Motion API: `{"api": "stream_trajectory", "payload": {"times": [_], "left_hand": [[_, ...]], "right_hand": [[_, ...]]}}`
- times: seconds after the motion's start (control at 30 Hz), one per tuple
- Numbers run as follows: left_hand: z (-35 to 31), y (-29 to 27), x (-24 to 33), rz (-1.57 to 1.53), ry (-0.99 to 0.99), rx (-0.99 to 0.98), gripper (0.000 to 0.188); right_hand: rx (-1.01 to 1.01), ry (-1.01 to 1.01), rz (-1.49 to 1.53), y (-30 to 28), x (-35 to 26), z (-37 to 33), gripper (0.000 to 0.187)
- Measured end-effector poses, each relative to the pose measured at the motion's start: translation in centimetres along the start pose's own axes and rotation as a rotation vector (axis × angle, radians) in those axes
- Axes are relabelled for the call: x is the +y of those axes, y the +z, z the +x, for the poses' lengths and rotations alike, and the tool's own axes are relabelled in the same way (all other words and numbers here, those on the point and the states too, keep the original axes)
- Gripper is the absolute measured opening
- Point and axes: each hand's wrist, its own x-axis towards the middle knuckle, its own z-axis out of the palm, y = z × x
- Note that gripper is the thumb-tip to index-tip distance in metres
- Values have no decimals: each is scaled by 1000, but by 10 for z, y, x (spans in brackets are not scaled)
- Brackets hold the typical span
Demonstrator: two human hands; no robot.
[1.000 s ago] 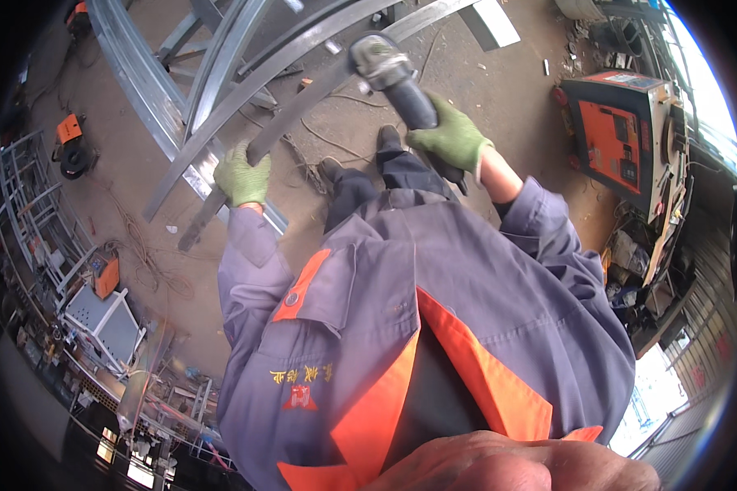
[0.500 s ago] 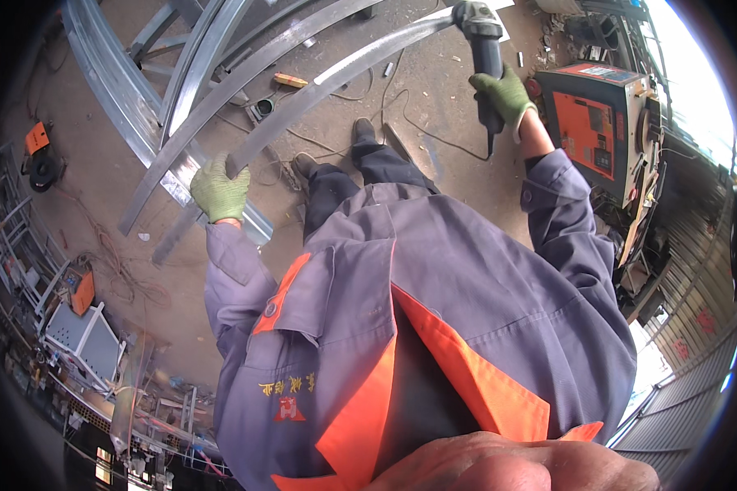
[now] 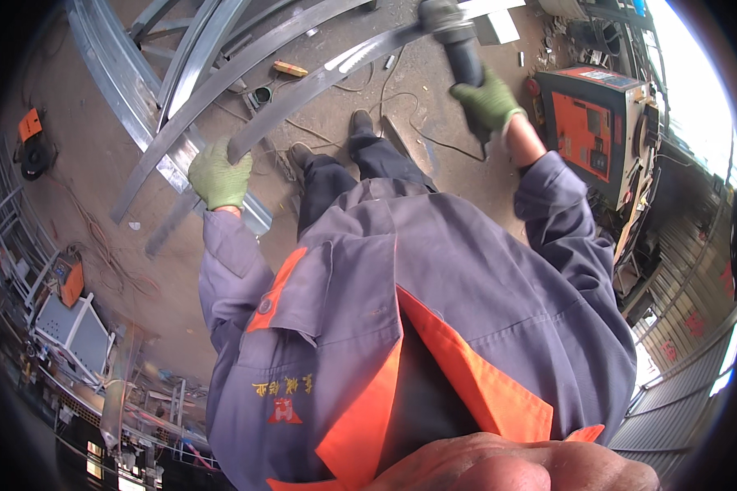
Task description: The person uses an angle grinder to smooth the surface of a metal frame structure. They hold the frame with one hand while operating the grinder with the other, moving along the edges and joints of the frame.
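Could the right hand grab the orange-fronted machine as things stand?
Probably not: the right hand is wrapped around the power tool, though nothing visible blocks the way to the orange-fronted machine.

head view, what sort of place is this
Probably a metalworking shop: the right hand holds a grinder, the left hand grips a curved metal bar, and long metal beams lie beyond.

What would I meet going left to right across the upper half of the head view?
Orange-and-black device, green-gloved left hand, small yellow object, right shoe, green-gloved right hand, large orange-fronted machine.
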Motion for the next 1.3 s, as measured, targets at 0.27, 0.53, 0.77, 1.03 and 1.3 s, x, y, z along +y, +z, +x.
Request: {"api": "stream_trajectory", "payload": {"times": [0.27,0.53,0.77,1.03,1.3], "left_hand": [[1,-2,1,-6,-7,-21,42],[1,-3,1,27,-11,-39,43],[1,2,1,16,-19,-26,42],[-5,-42,44,33,39,118,58],[2,-33,219,-1616,-919,-745,41]], "right_hand": [[-123,-121,5,53,-24,-47,76],[2,-67,-58,40,-27,-35,75],[71,-79,69,33,-18,-16,72],[-371,-242,224,99,-66,-91,93],[-518,-204,685,103,-48,-93,88]]}}
